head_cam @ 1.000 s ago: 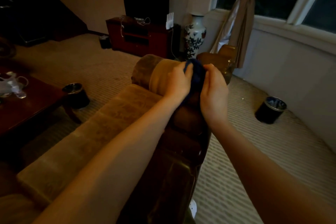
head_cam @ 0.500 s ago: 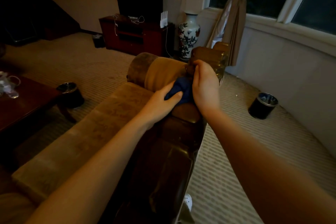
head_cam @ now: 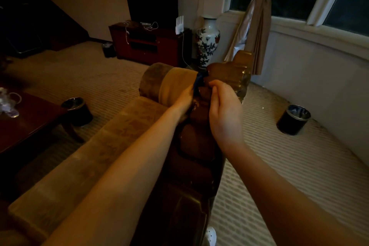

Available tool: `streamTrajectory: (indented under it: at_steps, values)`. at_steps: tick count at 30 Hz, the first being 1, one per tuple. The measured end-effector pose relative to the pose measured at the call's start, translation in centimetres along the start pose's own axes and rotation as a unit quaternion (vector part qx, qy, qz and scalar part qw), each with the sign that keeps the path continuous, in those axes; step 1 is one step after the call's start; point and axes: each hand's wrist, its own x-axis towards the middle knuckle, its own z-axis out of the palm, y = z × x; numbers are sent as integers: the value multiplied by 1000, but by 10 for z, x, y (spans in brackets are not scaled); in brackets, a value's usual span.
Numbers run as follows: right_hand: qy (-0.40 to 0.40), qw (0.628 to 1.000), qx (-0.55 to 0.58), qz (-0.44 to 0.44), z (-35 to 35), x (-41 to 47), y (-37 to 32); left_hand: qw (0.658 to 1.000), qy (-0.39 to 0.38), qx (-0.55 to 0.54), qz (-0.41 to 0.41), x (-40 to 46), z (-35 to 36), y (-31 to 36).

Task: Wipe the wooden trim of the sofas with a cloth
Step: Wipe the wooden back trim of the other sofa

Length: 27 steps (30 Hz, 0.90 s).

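Observation:
The sofa's dark carved wooden trim [head_cam: 191, 166] runs from the bottom centre up to a lighter carved top [head_cam: 231, 74]. A dark blue cloth [head_cam: 199, 82] is tucked in the gap between the trim and the tan rolled cushion [head_cam: 173, 84]. My left hand [head_cam: 185, 99] reaches into that gap from the cushion side and holds the cloth, its fingers mostly hidden. My right hand [head_cam: 225, 110] lies on the trim's right side, with curled fingers and thumb pinching the cloth's edge at the top of the wood.
A dark wooden table [head_cam: 30, 124] stands at the left with a black bin [head_cam: 77, 110] beside it. Another black bin [head_cam: 293, 120] sits on the carpet at the right by the curved wall. A TV cabinet [head_cam: 149, 44] and tall vase [head_cam: 207, 42] stand behind the sofa.
The cloth went from the trim's top down into the gap beside the cushion. My left hand followed it into the gap and my right hand shifted further along the trim.

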Motion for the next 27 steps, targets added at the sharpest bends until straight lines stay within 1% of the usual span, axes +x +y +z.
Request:
streamTrajectory:
  at_steps: [2,3,6,7,10,13,15,17,19,21,23,24,25,27]
  values:
    - [3,1000,6,1,-1,-1,-1,998,-32,61,-3,-15,-11,-16]
    - [3,1000,6,2,-2,-1,-1,997,-47,66,-7,-24,-17,-21]
    - [-4,1000,1,1,-2,-1,-2,996,-79,12,-50,-56,-29,-28]
    - [-6,1000,-3,2,-2,-1,-2,995,-82,10,-57,-68,-32,-30]
    - [-13,1000,-20,0,-2,0,-2,996,-55,26,-64,-102,-40,-37]
    - [-35,999,-33,-2,-4,-2,-3,997,-47,45,-42,-145,-48,-33]
    - [-68,996,-55,-10,-6,-1,-5,995,-47,90,-25,-176,-54,-31]
    - [-132,986,-90,-39,-10,0,-10,988,-39,149,-10,-202,-59,-32]
    - [-205,977,-53,-40,-20,-4,-23,984,-17,179,-13,-220,-59,-31]
    - [-264,964,11,-19,-32,-18,-40,988,43,145,-37,-225,-50,-25]
    - [-296,954,45,-21,-37,-37,-54,993,92,49,-52,-218,-36,-13]
    - [-306,950,58,-29,-38,-46,-59,994,102,-5,-39,-211,-26,-7]
    - [-303,950,68,-34,-37,-52,-62,992,108,-66,-29,-202,-16,0]
    - [-248,966,68,-7,-36,-53,-59,974,95,-205,-31,-187,-2,15]
